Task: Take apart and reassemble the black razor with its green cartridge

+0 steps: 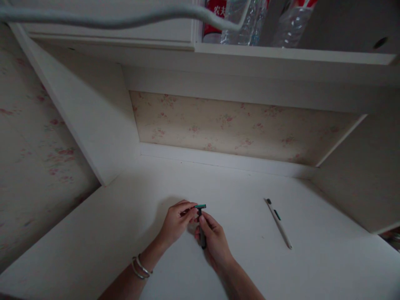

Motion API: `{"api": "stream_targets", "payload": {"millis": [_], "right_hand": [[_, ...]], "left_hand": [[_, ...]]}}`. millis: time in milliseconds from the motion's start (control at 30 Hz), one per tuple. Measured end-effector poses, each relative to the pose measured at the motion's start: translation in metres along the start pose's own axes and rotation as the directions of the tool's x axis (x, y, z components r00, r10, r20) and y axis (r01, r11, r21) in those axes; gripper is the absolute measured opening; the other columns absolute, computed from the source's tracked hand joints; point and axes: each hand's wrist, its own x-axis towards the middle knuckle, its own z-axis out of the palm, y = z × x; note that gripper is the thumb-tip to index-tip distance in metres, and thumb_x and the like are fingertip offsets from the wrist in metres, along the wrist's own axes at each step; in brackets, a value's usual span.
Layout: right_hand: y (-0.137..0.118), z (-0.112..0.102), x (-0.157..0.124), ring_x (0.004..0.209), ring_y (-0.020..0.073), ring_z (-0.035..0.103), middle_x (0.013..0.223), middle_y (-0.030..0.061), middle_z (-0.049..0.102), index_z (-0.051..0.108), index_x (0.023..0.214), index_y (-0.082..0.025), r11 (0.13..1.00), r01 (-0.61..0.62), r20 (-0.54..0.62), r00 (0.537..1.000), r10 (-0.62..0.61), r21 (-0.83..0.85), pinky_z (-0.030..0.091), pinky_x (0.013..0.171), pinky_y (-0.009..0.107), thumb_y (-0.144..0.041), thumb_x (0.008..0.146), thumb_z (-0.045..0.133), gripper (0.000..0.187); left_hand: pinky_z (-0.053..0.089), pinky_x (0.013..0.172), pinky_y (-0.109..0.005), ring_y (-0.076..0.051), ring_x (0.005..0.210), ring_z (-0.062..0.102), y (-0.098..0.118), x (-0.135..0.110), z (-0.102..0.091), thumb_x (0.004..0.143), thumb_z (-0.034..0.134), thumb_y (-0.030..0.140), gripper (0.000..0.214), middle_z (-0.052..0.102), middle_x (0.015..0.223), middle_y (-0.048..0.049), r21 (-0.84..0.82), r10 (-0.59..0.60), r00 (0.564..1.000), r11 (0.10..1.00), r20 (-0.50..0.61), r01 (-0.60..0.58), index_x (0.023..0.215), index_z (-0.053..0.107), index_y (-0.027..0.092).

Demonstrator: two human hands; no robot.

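A disposable razor [203, 238] with a dark handle and a green-and-black head is held upright, just over the white desktop [140, 187]. My right hand [217, 239] is closed round its handle, thumb on the front near the neck. Fingers of my left hand [176, 221] pinch the left end of the razor's head; part of that end is hidden behind them. To the right of both hands lies a slim white pen [283, 229] with a dark tip and a dark green clip, touched by neither hand.
White panels [90, 112] close in the desk at left and right, with a flowered wall behind. Above hangs a shelf [281, 55] holding several clear plastic bottles [293, 25]. A pale curved bar [125, 18] crosses the top of the view.
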Motion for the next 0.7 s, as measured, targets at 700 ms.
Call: {"api": "stream_targets", "payload": {"millis": [700], "right_hand": [[-0.031, -0.045, 0.015, 0.077, 0.0194, 0.058, 0.085, 0.0047, 0.064, 0.068, 0.103, -0.018, 0.876, 0.154, -0.335, 0.882, -0.331, -0.458, 0.049, 0.069, 0.029, -0.052, 0.083, 0.057, 0.041]], "left_hand": [[0.046, 0.050, -0.021, -0.009, 0.058, 0.053, -0.022, 0.000, 0.004, 0.085, 0.053, 0.043, 0.038, 0.056, 0.083, -0.0028, -0.041, -0.109, 0.993, 0.993, 0.037, 0.110, 0.109, 0.065, 0.016]]}}
